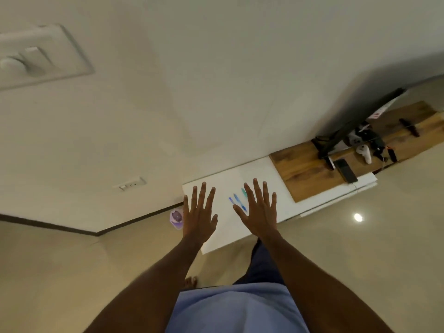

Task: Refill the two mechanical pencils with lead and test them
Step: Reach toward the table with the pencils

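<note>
Left hand (200, 213) and right hand (258, 210): both spread flat, fingers straight, backs toward the camera, held out over a white tabletop (283, 195), holding nothing. Between the hands, on the white surface: two blue pencils (237, 202) side by side, and a teal item (244, 191) partly hidden behind the right hand; too blurred to tell more. Left of the left hand, on the floor (72, 272): small purple object (176, 218). Far right: wooden board (310, 171) carrying a dark phone (346, 173), a white controller (365, 153) and black cables. Cream wall (168, 92) with a socket (129, 184).
</note>
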{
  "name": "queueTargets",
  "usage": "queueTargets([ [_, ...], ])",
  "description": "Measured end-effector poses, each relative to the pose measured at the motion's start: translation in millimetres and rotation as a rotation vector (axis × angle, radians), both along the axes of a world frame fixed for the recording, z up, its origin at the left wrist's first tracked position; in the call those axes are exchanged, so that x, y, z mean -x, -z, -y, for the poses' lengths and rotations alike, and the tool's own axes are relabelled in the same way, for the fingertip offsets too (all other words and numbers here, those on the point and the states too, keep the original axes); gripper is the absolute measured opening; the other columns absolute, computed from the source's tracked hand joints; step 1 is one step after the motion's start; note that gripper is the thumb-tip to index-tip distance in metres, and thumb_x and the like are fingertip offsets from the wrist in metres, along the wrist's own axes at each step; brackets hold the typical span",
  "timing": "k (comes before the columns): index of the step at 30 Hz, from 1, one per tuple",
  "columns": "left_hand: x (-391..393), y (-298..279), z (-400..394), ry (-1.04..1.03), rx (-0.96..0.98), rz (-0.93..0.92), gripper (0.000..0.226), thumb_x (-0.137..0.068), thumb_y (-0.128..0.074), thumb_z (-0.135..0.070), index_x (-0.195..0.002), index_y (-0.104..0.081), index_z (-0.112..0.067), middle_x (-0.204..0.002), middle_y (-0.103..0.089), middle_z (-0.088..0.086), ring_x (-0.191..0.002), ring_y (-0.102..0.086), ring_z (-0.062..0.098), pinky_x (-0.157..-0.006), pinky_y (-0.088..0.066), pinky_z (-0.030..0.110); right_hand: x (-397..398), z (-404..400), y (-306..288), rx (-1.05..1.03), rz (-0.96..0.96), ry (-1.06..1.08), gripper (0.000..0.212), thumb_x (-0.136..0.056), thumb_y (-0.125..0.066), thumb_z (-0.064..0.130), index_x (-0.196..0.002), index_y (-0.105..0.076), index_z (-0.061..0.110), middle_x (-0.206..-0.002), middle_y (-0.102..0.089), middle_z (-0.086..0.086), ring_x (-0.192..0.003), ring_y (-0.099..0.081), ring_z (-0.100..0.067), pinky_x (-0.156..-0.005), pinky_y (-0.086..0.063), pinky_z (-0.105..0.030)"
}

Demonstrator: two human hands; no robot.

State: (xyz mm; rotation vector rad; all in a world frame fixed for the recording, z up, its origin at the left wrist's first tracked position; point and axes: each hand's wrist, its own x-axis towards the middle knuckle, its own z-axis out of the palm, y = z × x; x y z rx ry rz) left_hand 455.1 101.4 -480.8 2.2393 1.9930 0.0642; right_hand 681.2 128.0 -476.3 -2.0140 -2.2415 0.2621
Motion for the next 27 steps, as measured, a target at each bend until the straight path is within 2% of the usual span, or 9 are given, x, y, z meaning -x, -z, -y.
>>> queueTargets([
  [7,-89,46,-61,-0.266,0.109,0.056,0.09,-0.098,-0.059,-0.052,-0.169,-0.016,-0.018,-0.177,-0.006,0.012,-0.163,-0.011,0.038,-0.128,-0.017,0.062,-82,-89,51,0.135,0.005,-0.181,0.087,-0.096,-0.031,0.08,-0.167,-0.021,0.03,-0.177,-0.005,-0.003,-0.163,-0.004,-0.031,-0.127,-0.011,-0.062],
  [11,-133,66,-78,-0.361,0.17,0.099,0.089,-0.101,-0.055,-0.052,-0.169,-0.01,-0.018,-0.178,0.0,0.01,-0.164,-0.007,0.036,-0.128,-0.02,0.062,-118,-118,70,0.194,0.009,-0.24,0.086,-0.097,-0.03,0.078,-0.167,-0.018,0.029,-0.177,-0.004,-0.003,-0.163,-0.004,-0.031,-0.127,-0.013,-0.063],
  [14,-158,93,-92,-0.43,0.186,0.129,0.088,-0.102,-0.048,-0.057,-0.169,-0.007,-0.018,-0.178,0.002,0.008,-0.164,-0.006,0.033,-0.13,-0.016,0.058,-136,-132,98,0.228,0.018,-0.249,0.086,-0.097,-0.029,0.078,-0.167,-0.016,0.029,-0.177,-0.003,-0.001,-0.163,-0.002,-0.03,-0.127,-0.014,-0.062],
  [20,-178,201,-101,-0.464,0.218,0.197,0.095,-0.097,-0.038,-0.076,-0.169,-0.006,-0.022,-0.179,-0.001,0.003,-0.164,-0.007,0.03,-0.13,-0.014,0.056,-147,-152,201,0.276,-0.01,-0.283,0.088,-0.097,-0.033,0.077,-0.167,-0.016,0.027,-0.177,-0.003,-0.002,-0.164,-0.002,-0.03,-0.128,-0.012,-0.06],
  [22,-180,245,-97,-0.464,0.227,0.185,0.101,-0.095,-0.033,-0.082,-0.169,-0.005,-0.021,-0.179,-0.001,0.003,-0.165,-0.006,0.029,-0.131,-0.013,0.057,-149,-156,247,0.293,-0.033,-0.268,0.088,-0.097,-0.03,0.078,-0.167,-0.016,0.027,-0.177,-0.003,-0.002,-0.164,-0.003,-0.03,-0.128,-0.01,-0.059],
  [24,-177,288,-89,-0.471,0.199,0.167,0.102,-0.094,-0.031,-0.084,-0.169,-0.003,-0.021,-0.179,0.002,0.002,-0.165,-0.003,0.028,-0.131,-0.011,0.058,-152,-159,295,0.272,-0.043,-0.263,0.082,-0.101,-0.025,0.074,-0.167,-0.017,0.026,-0.177,-0.003,-0.003,-0.164,-0.003,-0.03,-0.129,-0.015,-0.061],
  [27,-164,349,-75,-0.492,0.172,0.181,0.104,-0.094,-0.036,-0.083,-0.169,0.0,-0.022,-0.178,0.006,0.0,-0.165,0.003,0.025,-0.131,-0.011,0.059,-156,-163,356,0.23,-0.072,-0.254,0.077,-0.104,-0.017,0.07,-0.167,-0.017,0.024,-0.177,-0.004,-0.003,-0.164,-0.002,-0.028,-0.129,-0.017,-0.059],
])
